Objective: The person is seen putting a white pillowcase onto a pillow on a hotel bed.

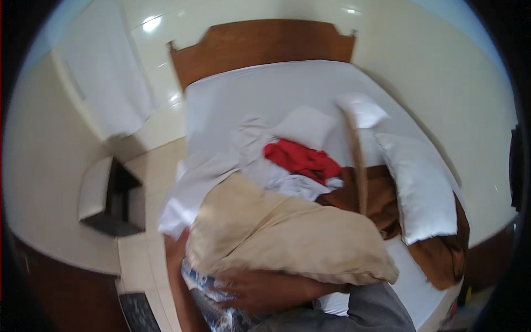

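A beige pillow (pixel 290 232) lies across the front of the bed, close before my body. My right hand (pixel 236 288) is at its lower edge, blurred, with the fingers spread over blue patterned cloth (pixel 203 278); whether it grips anything is unclear. At the pillow's left end is my left hand (pixel 182 238), beside the patterned cloth and a white cloth (pixel 178 211), its fingers mostly hidden. Beyond the pillow, a red cloth (pixel 303 159) rests in folds on white cloth (pixel 294 184).
White pillows (pixel 419 186) and a brown cloth (pixel 373 195) lie on the bed's right side. The wooden headboard (pixel 265 41) stands at the far end. A small cabinet (pixel 112 199) and a dark mat (pixel 139 311) are on the left.
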Available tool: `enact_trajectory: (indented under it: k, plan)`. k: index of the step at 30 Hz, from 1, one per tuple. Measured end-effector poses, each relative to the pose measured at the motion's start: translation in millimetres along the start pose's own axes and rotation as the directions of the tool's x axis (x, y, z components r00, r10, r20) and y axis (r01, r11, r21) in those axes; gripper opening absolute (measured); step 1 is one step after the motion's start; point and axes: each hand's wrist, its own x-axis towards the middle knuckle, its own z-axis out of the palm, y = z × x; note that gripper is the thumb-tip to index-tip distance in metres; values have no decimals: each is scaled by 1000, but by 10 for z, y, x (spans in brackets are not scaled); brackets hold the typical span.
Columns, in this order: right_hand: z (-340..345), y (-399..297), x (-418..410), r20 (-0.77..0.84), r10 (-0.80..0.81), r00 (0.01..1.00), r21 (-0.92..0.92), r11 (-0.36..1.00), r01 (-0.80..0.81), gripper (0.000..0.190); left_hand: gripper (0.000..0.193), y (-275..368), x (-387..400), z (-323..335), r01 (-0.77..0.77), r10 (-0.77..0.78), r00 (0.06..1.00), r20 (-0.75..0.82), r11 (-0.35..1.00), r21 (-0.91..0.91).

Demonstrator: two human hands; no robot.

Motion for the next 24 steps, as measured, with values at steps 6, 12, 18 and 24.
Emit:
enact_trajectory:
  k: [6,12,18,24]
  plan:
    - [-1302,-345,-1196,-191,870,454,786,413,-460,26,84,-299,-271,81,-2,78,960,-270,962,271]
    - [-77,508,-3480,-476,716,-510,-96,-619,-779,42,85,-338,-322,20,-82,97,991,-92,984,160]
    - [321,491,-3552,-430,737,-521,31,-565,-825,23,76,-446,-521,-207,25,6,994,-112,961,274]
    - [-335,410,-3681,-428,778,-460,263,-380,-887,30,73,-508,-406,-212,-56,81,989,-125,979,196]
